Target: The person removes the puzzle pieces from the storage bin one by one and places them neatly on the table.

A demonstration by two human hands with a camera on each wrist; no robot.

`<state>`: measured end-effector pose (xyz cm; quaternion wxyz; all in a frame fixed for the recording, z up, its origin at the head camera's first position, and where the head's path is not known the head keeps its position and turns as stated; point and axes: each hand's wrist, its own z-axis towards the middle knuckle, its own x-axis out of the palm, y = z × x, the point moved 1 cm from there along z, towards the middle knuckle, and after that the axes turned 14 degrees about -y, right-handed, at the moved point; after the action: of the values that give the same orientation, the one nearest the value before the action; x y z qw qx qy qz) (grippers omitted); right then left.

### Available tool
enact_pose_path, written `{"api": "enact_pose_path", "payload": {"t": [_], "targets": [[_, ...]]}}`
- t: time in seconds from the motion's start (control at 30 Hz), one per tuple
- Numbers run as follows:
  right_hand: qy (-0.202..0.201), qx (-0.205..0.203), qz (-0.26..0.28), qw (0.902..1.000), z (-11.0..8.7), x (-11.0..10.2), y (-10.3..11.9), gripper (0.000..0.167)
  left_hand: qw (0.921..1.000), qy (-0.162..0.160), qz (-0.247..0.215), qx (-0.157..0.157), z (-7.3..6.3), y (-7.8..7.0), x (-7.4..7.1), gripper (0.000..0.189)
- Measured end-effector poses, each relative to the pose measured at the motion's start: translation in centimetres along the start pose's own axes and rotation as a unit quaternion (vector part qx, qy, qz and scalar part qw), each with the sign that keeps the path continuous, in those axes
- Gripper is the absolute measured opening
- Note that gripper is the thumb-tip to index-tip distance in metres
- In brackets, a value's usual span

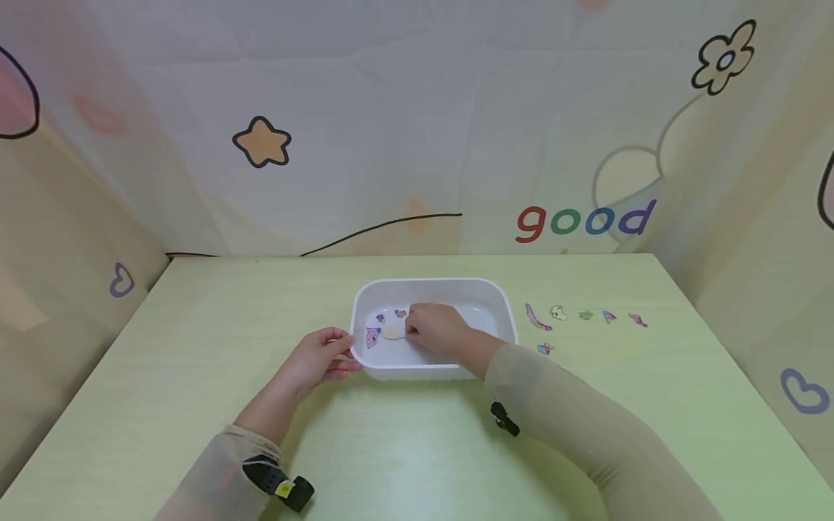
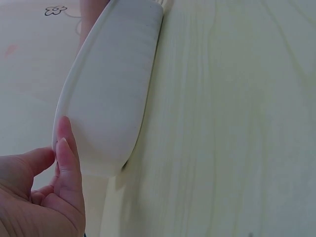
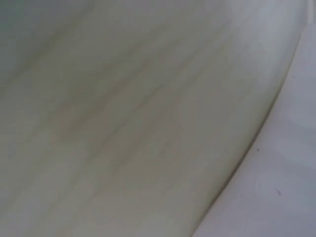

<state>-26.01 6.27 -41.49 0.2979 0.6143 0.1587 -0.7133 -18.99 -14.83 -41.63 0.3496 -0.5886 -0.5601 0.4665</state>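
A white rectangular tray [image 1: 417,373] stands on the table, its side wall [image 2: 108,84] filling the upper part of the left wrist view. My left hand [image 1: 321,356] pinches the rim at its left corner, thumb on the rim and fingers against the outer wall. Inside the tray, my right hand [image 1: 438,329] is low over the floor with curled fingers. A pale, cream sticker-like piece [image 1: 393,332] lies right at its fingertips; I cannot tell whether they grip something. Left of it are a pink animal sticker [image 1: 372,337] and small colourful stickers [image 1: 381,318].
Right of the tray lie several small cutout stickers: a long purple-pink one [image 1: 537,318], a whitish one [image 1: 558,312], a green one [image 1: 586,315] and others. A colourful one [image 1: 544,349] lies near my right forearm. A printed curtain [image 1: 391,145] stands behind the table [image 1: 195,347].
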Motion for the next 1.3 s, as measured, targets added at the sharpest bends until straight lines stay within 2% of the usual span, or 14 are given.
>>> {"api": "enact_pose_path", "payload": {"t": [0.07,0.17,0.3,0.37,0.47,0.57,0.67,0.8,0.9,1.07,1.2,1.3], "targets": [[0.001,0.015,-0.005,0.9999,0.0,-0.1,0.0,0.009,1.0000,0.000,-0.002,-0.001,0.0,0.0,0.0,0.029],[-0.002,0.060,0.035,0.9976,-0.1,-0.2,-0.3,0.009,1.0000,-0.003,-0.002,0.000,0.0,-0.1,0.0,0.028],[-0.013,0.125,0.107,0.9862,-0.2,-0.1,-0.8,0.008,1.0000,-0.003,-0.006,0.000,0.0,0.0,0.0,0.028],[-0.013,0.136,0.117,0.9837,-0.2,0.1,-1.0,0.008,1.0000,-0.002,-0.007,0.002,0.0,0.0,0.0,0.028],[0.000,0.104,0.099,0.9896,-0.1,0.2,-0.9,0.014,1.0000,-0.002,-0.008,0.004,0.0,0.0,0.0,0.028],[0.021,0.046,0.062,0.9968,0.1,-0.1,-0.2,0.034,1.0000,-0.001,-0.006,0.005,0.0,-0.1,-0.1,0.028],[0.054,0.016,0.037,0.9977,0.2,-0.2,0.8,0.053,1.0000,0.000,-0.007,0.004,0.0,0.0,-0.1,0.028],[0.073,-0.009,0.021,0.9970,0.4,0.1,1.6,0.059,1.0000,0.003,-0.007,0.005,0.1,0.1,0.0,0.027],[0.054,-0.030,0.019,0.9979,0.5,0.1,1.8,0.051,1.0000,0.001,-0.006,0.005,0.0,0.1,0.0,0.026],[-0.009,-0.016,0.111,0.9937,0.7,0.1,1.3,0.024,0.9999,-0.004,-0.007,0.008,-0.1,0.0,-0.1,0.026],[-0.069,0.017,0.193,0.9786,1.1,0.0,0.7,0.011,0.9999,0.001,-0.011,0.009,-0.1,0.1,-0.1,0.027],[-0.082,0.067,0.248,0.9629,1.2,-0.3,0.2,0.010,0.9999,0.001,-0.014,0.005,-0.1,0.1,-0.1,0.026]]}}
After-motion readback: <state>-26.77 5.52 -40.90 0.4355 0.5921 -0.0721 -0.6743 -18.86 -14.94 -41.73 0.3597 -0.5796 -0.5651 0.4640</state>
